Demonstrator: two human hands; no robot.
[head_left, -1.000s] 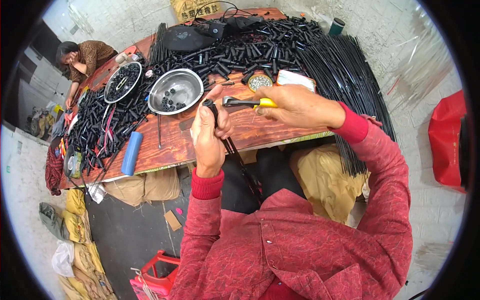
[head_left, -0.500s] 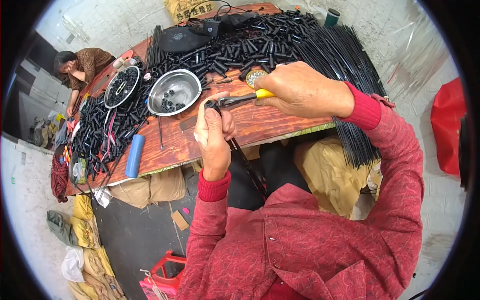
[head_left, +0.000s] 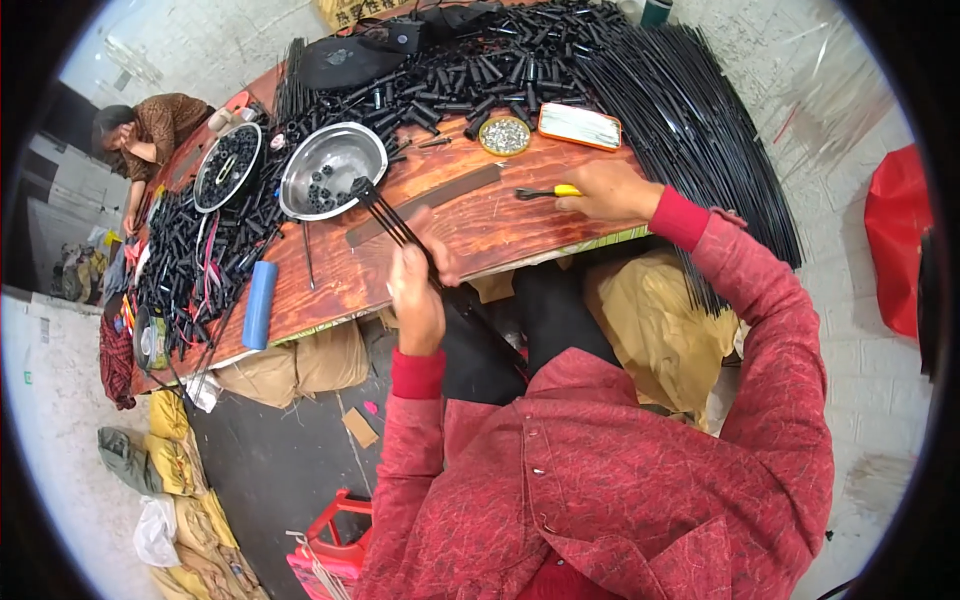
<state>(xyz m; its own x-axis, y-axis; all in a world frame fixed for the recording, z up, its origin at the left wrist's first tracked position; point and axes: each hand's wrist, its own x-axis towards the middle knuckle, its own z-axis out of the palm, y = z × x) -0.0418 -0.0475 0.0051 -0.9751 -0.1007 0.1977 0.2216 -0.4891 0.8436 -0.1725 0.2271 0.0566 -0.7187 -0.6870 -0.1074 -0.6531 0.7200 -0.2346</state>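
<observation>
Head view showed the left hand (head_left: 418,295) closed in a fist around a bundle of thin black rods (head_left: 385,212), its fingers pressed together on the stems. The rod tips pointed toward 11 o'clock and ended just at the rim of the round steel bowl (head_left: 332,170), which held small black caps. Half a second before, this hand was raised close to the pliers; it had since dropped lower and toward 7 o'clock, over the edge of the reddish wooden table (head_left: 470,235).

The right hand (head_left: 612,190) lay on the table at about 1 o'clock from the left hand, its fingers curled over the yellow-handled pliers (head_left: 545,192). Earlier the pliers met the rods in front of the left hand; now the two hands were well apart and the pliers rested flat on the wood. Whether the pliers were squeezed, I cannot tell.

A blue cylinder (head_left: 259,304) lay at 9 o'clock from the left hand. A person in brown (head_left: 150,130) sat at the far end.
</observation>
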